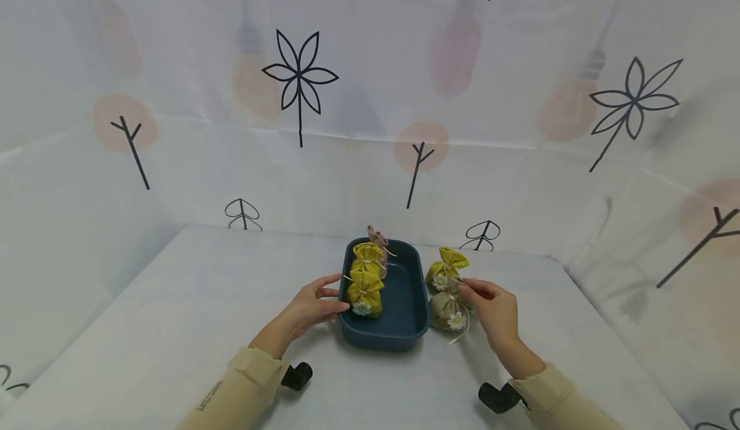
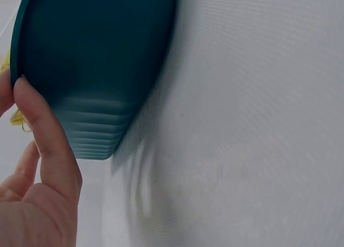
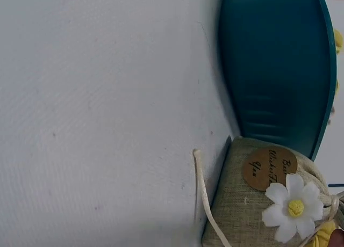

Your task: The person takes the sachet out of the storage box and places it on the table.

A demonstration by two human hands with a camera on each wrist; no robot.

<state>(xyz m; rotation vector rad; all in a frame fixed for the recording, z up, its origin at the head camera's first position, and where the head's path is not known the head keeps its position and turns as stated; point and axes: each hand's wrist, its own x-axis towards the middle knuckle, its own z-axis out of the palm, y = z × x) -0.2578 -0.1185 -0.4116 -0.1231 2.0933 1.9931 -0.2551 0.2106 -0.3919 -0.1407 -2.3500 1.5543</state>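
Note:
My left hand [image 1: 312,304] holds the near left rim of a dark teal rectangular tub [image 1: 403,301]; in the left wrist view its fingertips meet right at the rim. Two yellow drawstring pouches [image 1: 365,288] stand along the tub's left side, the nearer with a white flower. A pinkish pouch [image 1: 378,240] stands behind them. To the right of the tub, my right hand [image 1: 496,304] pinches the gathered top of a beige linen pouch [image 3: 236,193] with a white daisy [image 3: 293,208], a round brown label and a loose cord. Another yellow pouch [image 1: 448,266] sits just behind it.
The tub stands on a white-covered table [image 1: 173,327]. A pale patterned cloth [image 1: 358,96] hangs behind and at the sides. Black camera mounts [image 1: 500,398] stick out from both wrists close over the tabletop.

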